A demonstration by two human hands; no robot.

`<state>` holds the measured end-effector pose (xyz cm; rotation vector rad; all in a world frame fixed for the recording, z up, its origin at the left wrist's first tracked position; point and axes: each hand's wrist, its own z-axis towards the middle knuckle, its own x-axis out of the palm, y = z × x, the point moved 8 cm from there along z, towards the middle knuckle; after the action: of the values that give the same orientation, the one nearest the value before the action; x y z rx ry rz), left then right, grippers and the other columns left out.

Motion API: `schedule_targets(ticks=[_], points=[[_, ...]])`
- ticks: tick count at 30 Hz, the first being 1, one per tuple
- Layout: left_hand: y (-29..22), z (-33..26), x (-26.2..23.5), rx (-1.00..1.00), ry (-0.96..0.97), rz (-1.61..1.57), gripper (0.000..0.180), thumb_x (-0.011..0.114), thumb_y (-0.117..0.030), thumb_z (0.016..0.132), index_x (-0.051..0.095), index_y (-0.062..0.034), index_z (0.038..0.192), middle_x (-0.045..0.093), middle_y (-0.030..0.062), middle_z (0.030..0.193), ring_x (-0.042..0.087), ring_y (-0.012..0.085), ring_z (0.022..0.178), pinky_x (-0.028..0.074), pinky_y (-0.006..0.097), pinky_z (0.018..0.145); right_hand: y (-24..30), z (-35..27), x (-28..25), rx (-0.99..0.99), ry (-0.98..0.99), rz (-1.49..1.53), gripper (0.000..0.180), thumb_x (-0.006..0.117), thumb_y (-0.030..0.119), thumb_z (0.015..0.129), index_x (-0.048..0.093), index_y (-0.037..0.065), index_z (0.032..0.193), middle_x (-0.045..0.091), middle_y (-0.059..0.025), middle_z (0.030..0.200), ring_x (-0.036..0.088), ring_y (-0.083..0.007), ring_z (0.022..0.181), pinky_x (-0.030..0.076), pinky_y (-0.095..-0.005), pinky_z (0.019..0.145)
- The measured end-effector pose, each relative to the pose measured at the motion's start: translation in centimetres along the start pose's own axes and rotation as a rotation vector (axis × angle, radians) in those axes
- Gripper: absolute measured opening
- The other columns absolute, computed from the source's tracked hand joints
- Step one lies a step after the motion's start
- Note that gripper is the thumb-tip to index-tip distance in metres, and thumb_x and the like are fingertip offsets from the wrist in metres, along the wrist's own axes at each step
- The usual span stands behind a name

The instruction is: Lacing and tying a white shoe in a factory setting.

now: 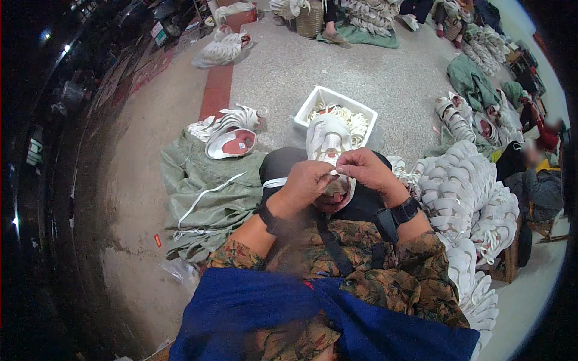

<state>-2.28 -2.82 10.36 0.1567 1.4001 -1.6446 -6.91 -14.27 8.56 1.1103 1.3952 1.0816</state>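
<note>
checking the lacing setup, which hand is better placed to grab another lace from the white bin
Right, probably. The right hand sits nearer the white bin of laces ahead, while the left hand lies lower, its fingers on the white shoe upper.

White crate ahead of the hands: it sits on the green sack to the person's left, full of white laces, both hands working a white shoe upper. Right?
Not quite. The white crate stands on the bare speckled floor, not on the green sack, which lies apart to the left. The head view shows it. The rest holds: left hand and right hand work the white shoe upper.
</note>
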Motion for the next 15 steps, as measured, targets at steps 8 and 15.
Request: schedule_targets(ticks=[8,15], points=[[2.6,-1.2,-0.5,-0.193,0.045,-0.126,0.019,0.058,-0.022,0.087,0.067,-0.0049,0.09,0.062,0.019,0.078,0.06,0.0391,0.073,0.046,0.042,0.06,-1.5,-0.7,-1.4,0.019,-0.08,0.099,0.011,0.062,0.008,0.085,0.064,-0.001,0.088,0.059,0.0039,0.079,0.052,-0.0053,0.076,0.043,-0.0213,0.071],[5.4,-3.0,-1.9,-0.267,0.045,-0.084,0.022,0.056,-0.021,0.088,0.065,-0.0021,0.088,0.061,0.0212,0.077,0.061,0.0378,0.072,0.047,0.038,0.061,-2.6,-1.5,-2.1,0.078,-0.092,0.129,0.01,0.062,0.005,0.081,0.064,-0.005,0.085,0.061,0.0017,0.077,0.053,-0.0067,0.076,0.045,-0.0245,0.07]])
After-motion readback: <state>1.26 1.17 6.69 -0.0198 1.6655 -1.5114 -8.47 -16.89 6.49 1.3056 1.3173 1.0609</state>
